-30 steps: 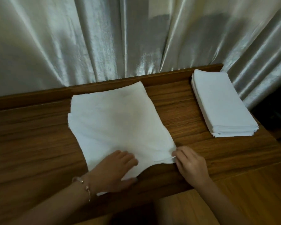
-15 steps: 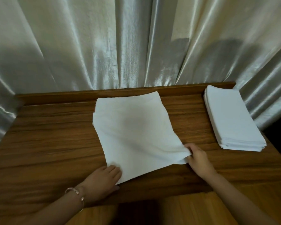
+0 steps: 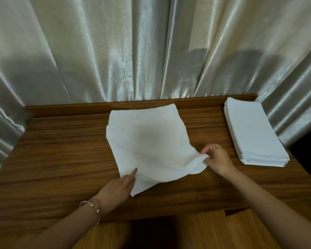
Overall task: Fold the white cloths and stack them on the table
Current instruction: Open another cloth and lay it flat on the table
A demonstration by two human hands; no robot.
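A white cloth (image 3: pixel 147 139) lies spread on the wooden table (image 3: pixel 61 155), its far edge near the table's back rail. My right hand (image 3: pixel 216 158) pinches the cloth's near right corner and lifts it slightly off the wood. My left hand (image 3: pixel 118 187) grips the near left edge, fingers tucked under the fabric with one fingertip on top. A neat stack of folded white cloths (image 3: pixel 253 133) rests at the table's right end.
Silvery curtains (image 3: pixel 133 51) hang right behind the table and wrap around both ends. A raised wooden rail (image 3: pixel 79 109) runs along the back edge. A lower wooden surface (image 3: pixel 205 230) sits in front of the table.
My left hand went from resting flat by the near left corner to gripping the edge. My right hand raised its corner, rumpling the near edge. The camera tilted up.
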